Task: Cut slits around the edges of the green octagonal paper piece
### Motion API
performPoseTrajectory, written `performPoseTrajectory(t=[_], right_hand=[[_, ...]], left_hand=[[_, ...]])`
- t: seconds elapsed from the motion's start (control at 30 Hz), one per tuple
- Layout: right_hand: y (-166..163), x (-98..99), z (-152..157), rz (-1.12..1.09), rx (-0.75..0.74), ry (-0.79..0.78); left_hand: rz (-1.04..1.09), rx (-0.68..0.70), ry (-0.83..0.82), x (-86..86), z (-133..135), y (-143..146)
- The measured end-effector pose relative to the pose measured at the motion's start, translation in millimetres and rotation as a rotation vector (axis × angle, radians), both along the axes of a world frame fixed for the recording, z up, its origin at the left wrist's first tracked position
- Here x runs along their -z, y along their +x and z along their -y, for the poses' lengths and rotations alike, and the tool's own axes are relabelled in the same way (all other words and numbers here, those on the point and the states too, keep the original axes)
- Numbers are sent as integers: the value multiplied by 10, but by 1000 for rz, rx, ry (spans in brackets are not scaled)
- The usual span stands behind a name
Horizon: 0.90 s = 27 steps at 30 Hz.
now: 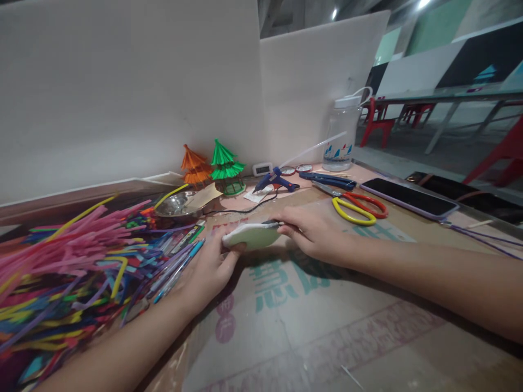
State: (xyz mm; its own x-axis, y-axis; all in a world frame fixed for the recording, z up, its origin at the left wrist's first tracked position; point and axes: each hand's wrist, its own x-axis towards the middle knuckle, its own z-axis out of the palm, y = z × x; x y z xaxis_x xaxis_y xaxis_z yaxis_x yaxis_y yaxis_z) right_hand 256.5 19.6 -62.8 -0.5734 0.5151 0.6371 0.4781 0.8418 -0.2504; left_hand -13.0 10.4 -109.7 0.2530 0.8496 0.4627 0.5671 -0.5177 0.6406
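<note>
Over printed cardboard (294,332), gripping a pale disc (261,237) with the left hand (220,260), pinching something dark (270,222) at its edge with the right hand (305,231), near scissors (342,195).

bowl (166,206): glossy metal | bottle (338,128): smooth plastic | phone screen (408,197): glossy | disc (261,238): matt, perhaps paper, blurred

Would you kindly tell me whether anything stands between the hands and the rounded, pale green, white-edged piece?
Nothing visible separates the left hand from the rounded piece, which it grips directly. At the right hand, a slim dark item, too blurred to identify, shows between it and the piece's upper right edge.
</note>
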Motion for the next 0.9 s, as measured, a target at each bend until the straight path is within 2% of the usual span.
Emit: performPoseTrajectory(t=[0.33, 0.53, 0.9], right_hand=[[6, -4, -1, -25, -17, -4], [-21, -58, 36, 4, 12, -65], [-52, -56, 90, 29, 13, 32]], left_hand=[[12, 1, -21, 8, -18, -5], [30, 10, -20, 4, -14, 3], [-1, -3, -11, -1, 31, 17]])
